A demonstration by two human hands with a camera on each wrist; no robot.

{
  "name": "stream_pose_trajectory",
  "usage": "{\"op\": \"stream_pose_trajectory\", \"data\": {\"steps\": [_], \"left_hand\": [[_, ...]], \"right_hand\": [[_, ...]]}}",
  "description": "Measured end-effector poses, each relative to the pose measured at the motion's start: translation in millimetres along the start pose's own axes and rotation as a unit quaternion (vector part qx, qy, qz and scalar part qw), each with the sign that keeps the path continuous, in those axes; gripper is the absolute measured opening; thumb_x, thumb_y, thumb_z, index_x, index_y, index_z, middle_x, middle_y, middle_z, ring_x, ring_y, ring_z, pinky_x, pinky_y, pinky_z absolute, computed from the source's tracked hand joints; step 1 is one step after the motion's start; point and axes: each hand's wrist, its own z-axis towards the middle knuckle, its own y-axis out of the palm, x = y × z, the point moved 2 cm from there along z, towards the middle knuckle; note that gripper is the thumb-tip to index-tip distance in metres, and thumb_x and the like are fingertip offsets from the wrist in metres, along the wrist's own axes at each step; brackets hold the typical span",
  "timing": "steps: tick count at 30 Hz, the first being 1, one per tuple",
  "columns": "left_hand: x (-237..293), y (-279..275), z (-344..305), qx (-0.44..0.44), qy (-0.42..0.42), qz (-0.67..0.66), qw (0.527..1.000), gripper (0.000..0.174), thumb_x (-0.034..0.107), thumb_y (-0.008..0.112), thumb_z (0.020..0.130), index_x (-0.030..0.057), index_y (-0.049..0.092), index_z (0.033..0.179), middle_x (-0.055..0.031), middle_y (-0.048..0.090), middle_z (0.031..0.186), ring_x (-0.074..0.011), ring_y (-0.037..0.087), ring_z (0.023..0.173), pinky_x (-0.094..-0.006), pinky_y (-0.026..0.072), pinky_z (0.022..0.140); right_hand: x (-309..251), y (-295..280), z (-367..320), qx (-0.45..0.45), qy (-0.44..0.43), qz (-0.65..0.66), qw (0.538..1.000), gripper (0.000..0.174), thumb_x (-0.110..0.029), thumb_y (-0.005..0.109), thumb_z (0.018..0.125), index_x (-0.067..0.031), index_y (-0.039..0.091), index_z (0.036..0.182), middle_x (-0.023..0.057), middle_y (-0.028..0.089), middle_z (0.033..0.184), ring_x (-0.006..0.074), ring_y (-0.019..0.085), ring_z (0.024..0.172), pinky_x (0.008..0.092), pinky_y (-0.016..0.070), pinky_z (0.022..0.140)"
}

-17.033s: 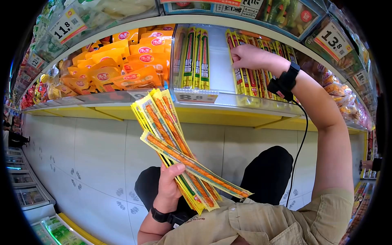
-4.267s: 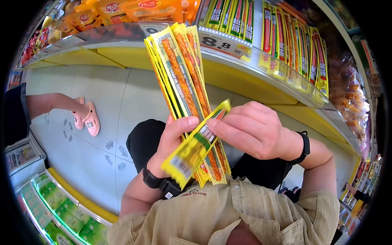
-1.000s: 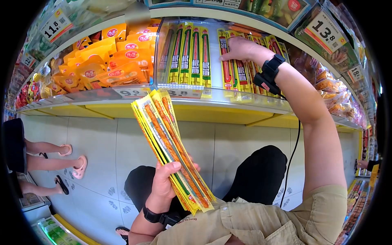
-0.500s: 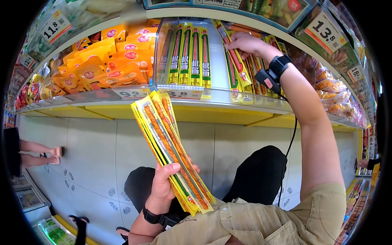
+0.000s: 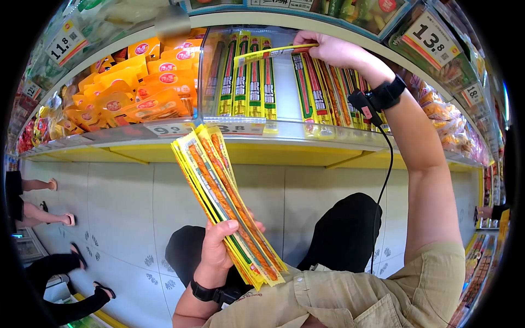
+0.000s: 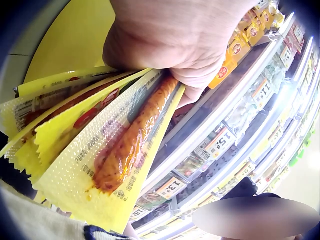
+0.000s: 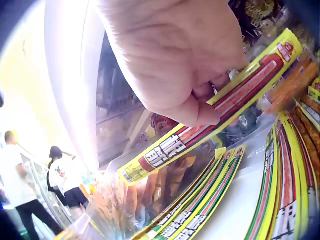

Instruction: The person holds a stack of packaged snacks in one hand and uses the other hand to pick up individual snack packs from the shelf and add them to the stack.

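Note:
My left hand [image 5: 221, 240] grips a bundle of long yellow snack packets [image 5: 216, 186], front face showing orange-brown sticks through clear film. In the left wrist view, the packets' crimped ends [image 6: 95, 165] fan out below the hand. Up at the shelf, my right hand [image 5: 333, 50] pinches one yellow-and-red packet [image 5: 273, 53], which lies nearly sideways above the green-striped row [image 5: 254, 87]. The right wrist view shows thumb and fingers of the hand [image 7: 175, 60] on that packet [image 7: 215, 115]. Below and right of it stands the red-striped row [image 5: 322, 93].
Orange bags [image 5: 153, 82] fill the left section, beside a clear divider [image 5: 201, 76]. A clear lip with price tags [image 5: 235, 127] runs along the shelf front. Bagged snacks [image 5: 448, 123] lie at the right. A cable [image 5: 389, 164] hangs from my right wrist. Other people's legs [image 5: 46, 216] are at far left.
My right hand has lifted a packet out of the red-striped row and swung it from steep to nearly sideways, toward the back and left. The left hand still holds its bundle.

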Motion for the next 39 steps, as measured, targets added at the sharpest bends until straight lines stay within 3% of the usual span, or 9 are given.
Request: {"op": "stream_pose_trajectory", "data": {"steps": [5, 8, 12, 13, 16, 23, 29, 32, 39], "left_hand": [[1, 1, -2, 0.010, 0.002, 0.003, 1.000, 0.043, 0.020, 0.057, 0.075, -0.0057, 0.051, 0.109, -0.0136, 0.057, 0.094, -0.0255, 0.064, 0.083, -0.0434, 0.0539, 0.080], [0, 0, -2, 0.013, -0.001, 0.000, 1.000, 0.044, 0.021, 0.057, 0.075, -0.0059, 0.051, 0.109, -0.0132, 0.057, 0.094, -0.0254, 0.064, 0.083, -0.0431, 0.0539, 0.080], [1, 2, -1, 0.010, 0.004, 0.008, 1.000, 0.044, 0.021, 0.058, 0.075, -0.0060, 0.051, 0.108, -0.0129, 0.057, 0.093, -0.0253, 0.064, 0.082, -0.0427, 0.0542, 0.079], [0, 1, -2, 0.012, 0.003, 0.009, 1.000, 0.044, 0.021, 0.058, 0.075, -0.0060, 0.051, 0.108, -0.0128, 0.057, 0.093, -0.0252, 0.064, 0.082, -0.0426, 0.0543, 0.079], [0, 0, -2, 0.019, 0.002, 0.012, 1.000, 0.044, 0.021, 0.058, 0.075, -0.0063, 0.051, 0.109, -0.0128, 0.057, 0.093, -0.0249, 0.065, 0.082, -0.0423, 0.0544, 0.079], [-1, 4, -1, 0.019, 0.009, 0.014, 1.000, 0.044, 0.021, 0.058, 0.075, -0.0066, 0.051, 0.109, -0.0129, 0.057, 0.094, -0.0244, 0.065, 0.083, -0.0420, 0.0547, 0.079], [0, 4, -1, 0.015, 0.006, 0.015, 1.000, 0.044, 0.022, 0.058, 0.075, -0.0069, 0.051, 0.108, -0.0126, 0.058, 0.094, -0.0239, 0.065, 0.083, -0.0410, 0.0554, 0.079], [0, 4, -1, 0.012, 0.007, 0.015, 1.000, 0.044, 0.022, 0.058, 0.075, -0.0068, 0.051, 0.107, -0.0124, 0.058, 0.093, -0.0238, 0.065, 0.083, -0.0407, 0.0554, 0.079], [0, 5, -2, 0.018, 0.004, 0.013, 1.000, 0.045, 0.022, 0.059, 0.074, -0.0057, 0.051, 0.108, -0.0121, 0.057, 0.094, -0.0240, 0.065, 0.083, -0.0409, 0.0550, 0.078]], "right_hand": [[18, -13, -19, 0.097, -0.070, -0.166, 0.979, 0.012, 0.002, 0.046, 0.082, -0.0055, 0.055, 0.086, 0.0089, 0.062, 0.088, 0.0240, 0.058, 0.081, 0.0303, 0.0448, 0.075], [15, -29, -40, 0.055, 0.075, -0.229, 0.969, 0.013, 0.002, 0.045, 0.083, -0.0058, 0.056, 0.085, 0.0090, 0.063, 0.096, 0.0264, 0.058, 0.083, 0.0327, 0.0454, 0.075], [53, -23, -60, 0.088, -0.044, -0.286, 0.953, 0.017, 0.004, 0.052, 0.075, -0.0025, 0.063, 0.086, 0.0108, 0.059, 0.109, 0.0305, 0.059, 0.091, 0.0362, 0.0478, 0.081], [56, -22, -66, 0.064, -0.133, -0.411, 0.900, 0.017, 0.005, 0.054, 0.070, -0.0010, 0.065, 0.081, 0.0111, 0.058, 0.111, 0.0301, 0.057, 0.099, 0.0376, 0.0471, 0.086], [71, -11, -72, -0.047, -0.063, -0.451, 0.889, 0.016, 0.004, 0.056, 0.067, -0.0022, 0.066, 0.079, 0.0108, 0.059, 0.109, 0.0295, 0.054, 0.105, 0.0362, 0.0460, 0.088], [47, -11, -69, -0.130, 0.037, -0.316, 0.939, 0.005, 0.003, 0.055, 0.067, -0.0002, 0.055, 0.072, 0.0181, 0.058, 0.076, 0.0376, 0.057, 0.077, 0.0441, 0.0435, 0.066], [72, -5, -67, -0.144, 0.035, -0.303, 0.941, 0.003, 0.000, 0.054, 0.070, 0.0016, 0.055, 0.073, 0.0191, 0.057, 0.075, 0.0374, 0.056, 0.075, 0.0426, 0.0442, 0.066], [50, -7, -61, -0.160, 0.088, -0.323, 0.929, 0.006, 0.000, 0.052, 0.074, 0.0019, 0.056, 0.077, 0.0192, 0.058, 0.078, 0.0370, 0.057, 0.075, 0.0435, 0.0437, 0.067], [-13, 30, -28, -0.115, -0.160, -0.280, 0.939, 0.043, 0.010, 0.053, 0.072, -0.0077, 0.060, 0.111, 0.0095, 0.055, 0.121, 0.0287, 0.046, 0.118, 0.0378, 0.0428, 0.097]]}}
